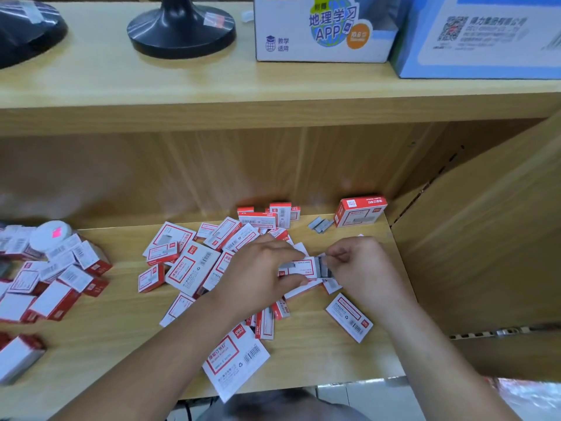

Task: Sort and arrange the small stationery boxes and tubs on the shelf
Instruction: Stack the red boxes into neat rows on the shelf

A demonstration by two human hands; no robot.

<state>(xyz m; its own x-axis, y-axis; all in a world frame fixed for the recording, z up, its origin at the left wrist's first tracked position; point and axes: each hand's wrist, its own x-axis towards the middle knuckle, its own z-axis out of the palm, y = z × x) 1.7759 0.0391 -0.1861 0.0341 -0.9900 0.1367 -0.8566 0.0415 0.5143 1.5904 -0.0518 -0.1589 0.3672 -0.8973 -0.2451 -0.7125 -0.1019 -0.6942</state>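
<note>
Staple boxes (194,265) are too heaped for an exact count: roughly thirty around the centre, about fifteen more at 9 o'clock. One white tub (50,235) is at 9 o'clock. About three loose staple strips (320,223) lie at the scatter's 1 o'clock. Two black bases (181,34) stand at 11 o'clock and two cartons (321,28) at 1 o'clock. There are two hands: left hand (261,268) and right hand (361,262).

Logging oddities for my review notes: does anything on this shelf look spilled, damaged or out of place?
Yes. Loose staple strips lie bare on the shelf beside the upright red-and-white box, outside any packaging. The small box gripped by the left hand is open at one end, where the right hand pinches exposed grey staples.
</note>
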